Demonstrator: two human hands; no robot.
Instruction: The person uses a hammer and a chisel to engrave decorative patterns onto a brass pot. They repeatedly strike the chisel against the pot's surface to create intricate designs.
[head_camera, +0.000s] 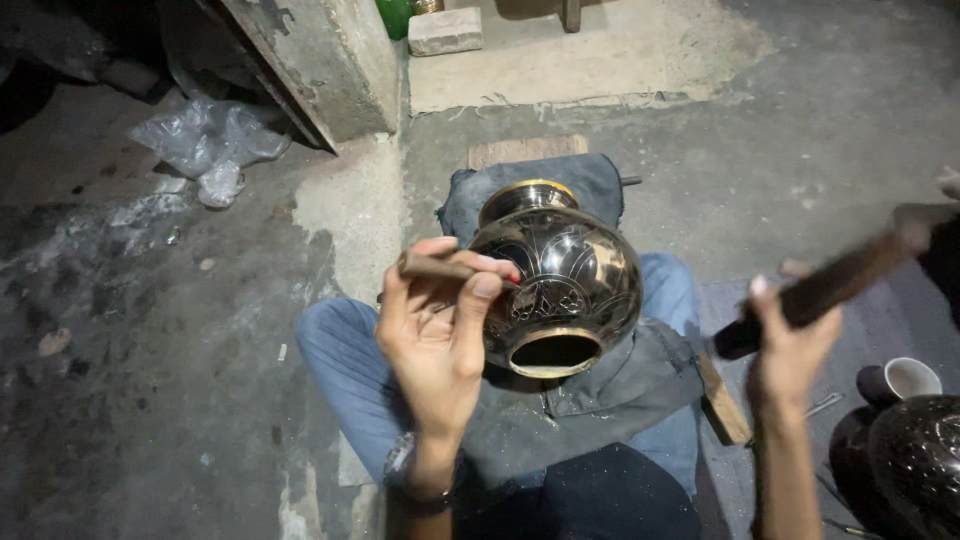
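Observation:
A dark round metal vase (565, 275) with engraved line patterns and brass rims lies on its side in my lap, on a grey cloth (600, 390). My left hand (435, 335) holds a small brown chisel (440, 266) with its tip against the vase's left side. My right hand (790, 345) is raised to the right and grips a dark wooden mallet stick (830, 285), blurred, well apart from the vase. My legs in blue jeans (345, 370) show beneath the cloth.
Another dark engraved vessel (915, 460) and a small cup (905, 380) stand at the lower right. A wooden block (722, 400) lies by my right knee. A concrete slab (320, 60), crumpled plastic (205, 140) and a brick (445, 30) lie on the rough floor beyond.

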